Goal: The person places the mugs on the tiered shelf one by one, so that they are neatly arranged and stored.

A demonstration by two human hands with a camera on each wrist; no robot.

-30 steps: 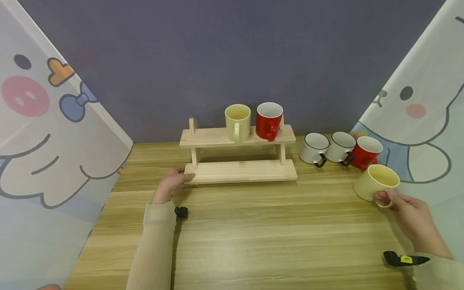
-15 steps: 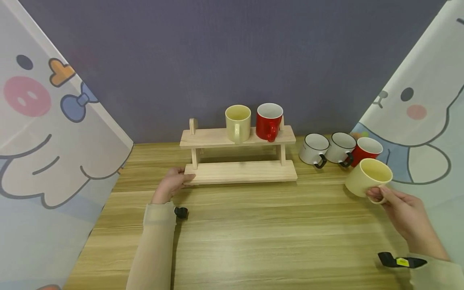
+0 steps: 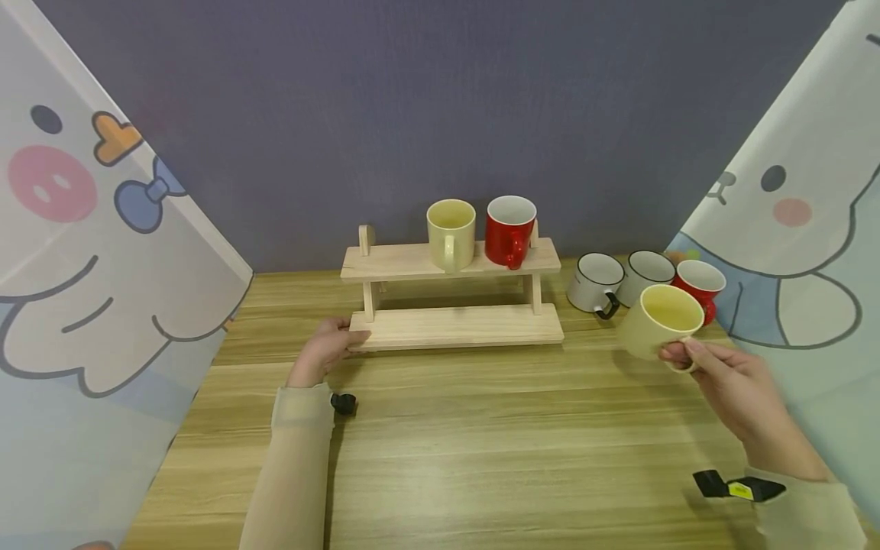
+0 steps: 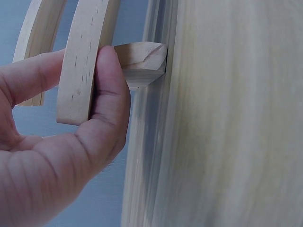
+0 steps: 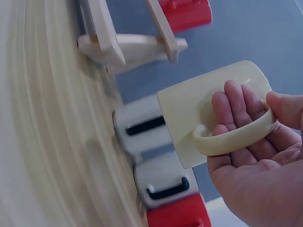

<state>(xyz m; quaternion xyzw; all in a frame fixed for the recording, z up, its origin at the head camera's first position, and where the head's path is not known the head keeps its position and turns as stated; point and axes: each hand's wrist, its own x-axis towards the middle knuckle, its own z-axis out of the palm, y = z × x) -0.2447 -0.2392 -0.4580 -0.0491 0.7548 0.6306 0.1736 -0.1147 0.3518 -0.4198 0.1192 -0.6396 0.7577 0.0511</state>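
Note:
My right hand (image 3: 739,393) holds a pale yellow mug (image 3: 649,328) by its handle, raised above the tabletop. In the right wrist view, the fingers pass through the mug handle (image 5: 239,139) and the thumb lies at its upper end. My left hand (image 3: 323,351) pinches the left end of the lower board of a two-tier wooden shelf (image 3: 457,327). The left wrist view shows thumb and finger on either side of that board (image 4: 78,71). On the upper tier stand another yellow mug (image 3: 450,233) and a red mug (image 3: 509,233), handles facing me.
Right of the shelf, on the wooden table (image 3: 467,451), stand a white mug (image 3: 595,283) with black handle, a second white mug (image 3: 649,267) partly behind the held one, and a red mug (image 3: 701,286). A dark wall (image 3: 426,107) rises behind, with cartoon-printed panels at both sides.
My right hand has lifted the yellow mug off the right side of the table and carried it leftward, in front of the white mugs. The left hand keeps its place on the shelf.

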